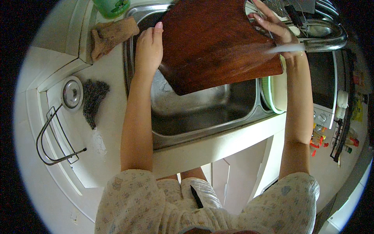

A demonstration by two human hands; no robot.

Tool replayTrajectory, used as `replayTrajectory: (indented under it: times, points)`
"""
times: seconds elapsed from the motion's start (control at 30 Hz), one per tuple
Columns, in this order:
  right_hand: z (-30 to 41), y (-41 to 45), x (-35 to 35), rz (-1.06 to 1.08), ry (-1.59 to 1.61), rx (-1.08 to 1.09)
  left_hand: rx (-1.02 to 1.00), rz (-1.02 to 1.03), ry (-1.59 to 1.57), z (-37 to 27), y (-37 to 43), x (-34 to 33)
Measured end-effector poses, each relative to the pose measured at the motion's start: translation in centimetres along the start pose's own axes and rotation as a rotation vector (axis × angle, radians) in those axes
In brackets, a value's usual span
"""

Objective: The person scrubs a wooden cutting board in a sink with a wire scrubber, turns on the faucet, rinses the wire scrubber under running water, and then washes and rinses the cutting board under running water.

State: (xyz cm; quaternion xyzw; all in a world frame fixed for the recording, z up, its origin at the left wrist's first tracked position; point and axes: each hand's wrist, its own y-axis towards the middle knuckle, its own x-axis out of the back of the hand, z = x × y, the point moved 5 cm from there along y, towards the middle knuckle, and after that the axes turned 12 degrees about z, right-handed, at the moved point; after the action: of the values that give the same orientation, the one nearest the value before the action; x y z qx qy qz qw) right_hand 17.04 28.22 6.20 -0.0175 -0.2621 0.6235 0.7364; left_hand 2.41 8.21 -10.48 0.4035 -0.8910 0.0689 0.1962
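A wet, reddish-brown cutting board is tilted over a stainless steel sink. My left hand grips its left edge, thumb on the near face and the other fingers partly hidden. At the upper right, my right hand is beside the board's rounded cutout, fingers extended; some of its palm lies behind the board, and whether it grips the board is unclear. From the curved metal faucet, water streams leftward onto the board near my right wrist and spreads across its surface.
A brown cloth and a green container stand left of the sink. Nearer are a dark mesh scrubber, a round metal lid and a wire rack. A green-rimmed basin and a white appliance are at right.
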Motion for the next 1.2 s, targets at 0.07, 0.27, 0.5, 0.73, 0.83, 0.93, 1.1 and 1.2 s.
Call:
replayTrajectory:
  times: [0.07, 0.27, 0.5, 0.73, 0.83, 0.93, 1.1, 1.2]
  points:
    - [-1.1, 0.4, -0.2, 0.083, 0.055, 0.063, 0.001, 0.009, -0.020, 0.3, 0.1, -0.5]
    - [-1.5, 0.7, 1.1, 0.069, -0.040, 0.022, 0.045, 0.020, -0.021, -0.5, 0.0, -0.3]
    - [-1.0, 1.8, 0.8, 0.359, 0.046, 0.273, -0.013, -0.001, -0.070, 0.2, 0.2, -0.5]
    - [0.5, 2.6, -0.1, 0.386, -0.067, 0.233, -0.098, -0.111, 0.067, 0.2, 0.7, 0.7]
    - [0.3, 2.7, 0.0, 0.462, -0.049, 0.276, -0.079, -0.041, -0.063, -0.8, 0.3, 0.0]
    - [0.8, 2.5, -0.4, 0.475, -0.066, 0.303, 0.012, 0.040, -0.186, -0.6, 0.6, -0.3]
    - [0.7, 2.4, -0.5, 0.431, -0.019, 0.284, 0.123, 0.118, -0.304, 1.1, 1.2, -0.8]
    - [0.3, 1.9, 0.6, 0.330, 0.050, 0.093, 0.155, 0.168, -0.465, 1.2, 0.8, -2.3]
